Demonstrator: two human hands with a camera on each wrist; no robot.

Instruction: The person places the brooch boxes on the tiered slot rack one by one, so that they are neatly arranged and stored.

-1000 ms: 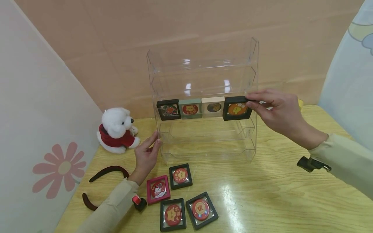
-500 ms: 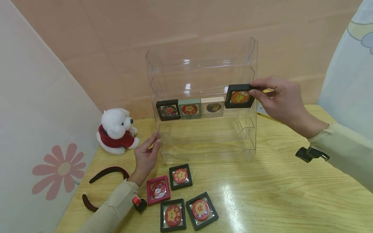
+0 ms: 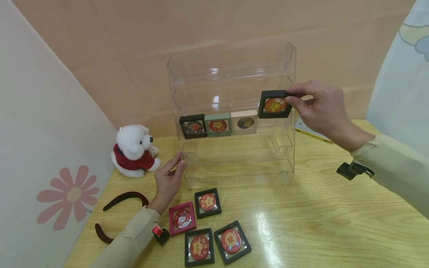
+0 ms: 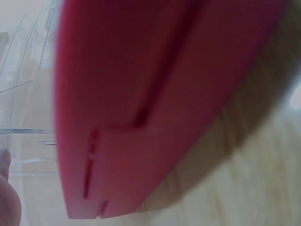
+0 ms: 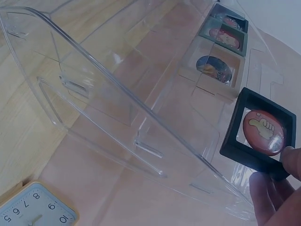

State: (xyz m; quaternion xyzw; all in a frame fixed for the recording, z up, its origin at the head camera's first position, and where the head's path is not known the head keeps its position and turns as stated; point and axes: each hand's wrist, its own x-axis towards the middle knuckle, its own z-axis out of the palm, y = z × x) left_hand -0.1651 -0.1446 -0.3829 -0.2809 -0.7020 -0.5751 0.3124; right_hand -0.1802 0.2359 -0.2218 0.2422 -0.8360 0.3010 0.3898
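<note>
My right hand (image 3: pixel 320 106) pinches the upper right corner of a black square display frame (image 3: pixel 275 104) with an orange thumbs-up badge inside. That frame is raised at the right end of the clear acrylic rack (image 3: pixel 234 149), above its middle tier. On that tier stand a black frame (image 3: pixel 193 126), a green frame (image 3: pixel 218 125) and a cream frame (image 3: pixel 244 122), side by side. Low on the rack's left side, my left hand (image 3: pixel 169 180) holds the edge between thumb and fingers. The pink frame (image 4: pixel 141 94) looms large in the left wrist view, beside that hand.
Several framed badges, such as a black one (image 3: pixel 232 242), lie on the table before the rack. A white plush dog (image 3: pixel 134 149) in red sits to the left, near a dark headband (image 3: pixel 125 195). Behind my right hand is a clock (image 5: pixel 37 207).
My right hand has lifted the thumbs-up badge frame up from the rack's middle tier, clear of the row. My left hand stays at the rack's lower left side.
</note>
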